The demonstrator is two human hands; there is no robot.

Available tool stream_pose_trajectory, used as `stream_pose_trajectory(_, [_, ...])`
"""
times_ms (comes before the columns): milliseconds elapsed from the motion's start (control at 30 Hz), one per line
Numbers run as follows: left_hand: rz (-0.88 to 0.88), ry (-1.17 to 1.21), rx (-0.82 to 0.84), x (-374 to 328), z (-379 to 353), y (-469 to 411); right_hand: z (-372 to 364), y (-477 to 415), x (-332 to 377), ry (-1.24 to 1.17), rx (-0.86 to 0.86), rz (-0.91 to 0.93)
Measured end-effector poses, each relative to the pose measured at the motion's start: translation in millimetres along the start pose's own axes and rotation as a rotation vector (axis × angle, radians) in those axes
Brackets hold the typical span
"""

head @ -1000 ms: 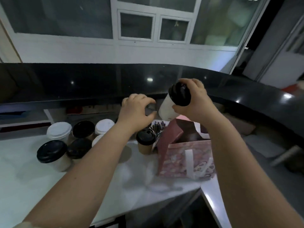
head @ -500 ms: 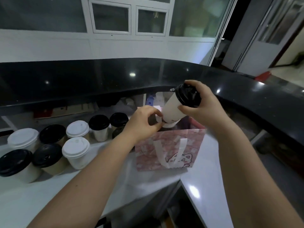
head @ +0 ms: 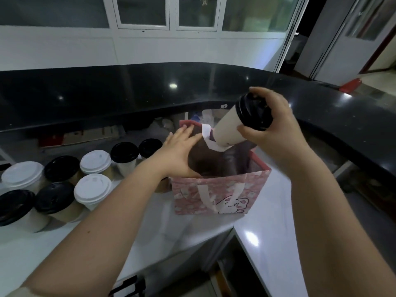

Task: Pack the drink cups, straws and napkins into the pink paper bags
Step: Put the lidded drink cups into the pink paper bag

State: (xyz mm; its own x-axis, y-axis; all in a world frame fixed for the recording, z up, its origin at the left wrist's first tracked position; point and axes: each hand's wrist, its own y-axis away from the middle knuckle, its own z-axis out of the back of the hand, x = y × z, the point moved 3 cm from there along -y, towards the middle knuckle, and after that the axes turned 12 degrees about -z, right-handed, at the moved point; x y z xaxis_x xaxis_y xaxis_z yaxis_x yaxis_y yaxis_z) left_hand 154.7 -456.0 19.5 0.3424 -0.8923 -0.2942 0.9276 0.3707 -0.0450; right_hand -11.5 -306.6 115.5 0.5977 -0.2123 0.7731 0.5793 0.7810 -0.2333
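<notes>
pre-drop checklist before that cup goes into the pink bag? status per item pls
1. Grip: right hand holds the tall white paper cup at its black lid end: ok.
2. Cup upright: it is tilted, base pointing down toward the bag: not ok.
3. Mouth open: left hand spreads the pink paper bag with straight fingers: ok.
4. Path clear: the white far handle loops right at the cup's base and might snag: not ok.
5. Room inside the bag: interior is dark: cannot tell.
</notes>
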Motion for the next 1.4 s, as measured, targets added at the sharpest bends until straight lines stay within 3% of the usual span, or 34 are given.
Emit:
stream_pose_trajectory(300, [0.035,0.099,0.007,6,-6,-15,-56,23,-12,0.56,0.284,0.104])
stream_pose_trajectory(400, [0.035,0.034,0.056,6,-6,-10,-54,24,-36,0.65,0.347,0.022])
stream_pose_trajectory(533, [-0.002,-0.053,0.132,-4,-11,0,-64,21,-61,0.735,0.558,-0.084])
stream_pose_trajectory(667, [-0.053,-0.069,0.147,-14,-13,8,-92,0,-68,0.934,0.552,-0.136])
stream_pose_trajectory(800, [-0.078,-0.04,0.135,-21,-13,14,-116,-24,-60,0.788,0.586,-0.232])
stream_pose_trajectory(933, [-0.074,-0.045,0.122,-22,-12,16,-144,-19,-59,0.666,0.639,-0.161])
stream_pose_trajectory(1233, [-0.053,-0.071,0.093,-20,-12,18,-165,1,-93,0.741,0.602,0.062])
stream_pose_trajectory(1400, [-0.029,-0.091,0.064,-22,-15,19,-184,17,-107,0.865,0.742,0.114])
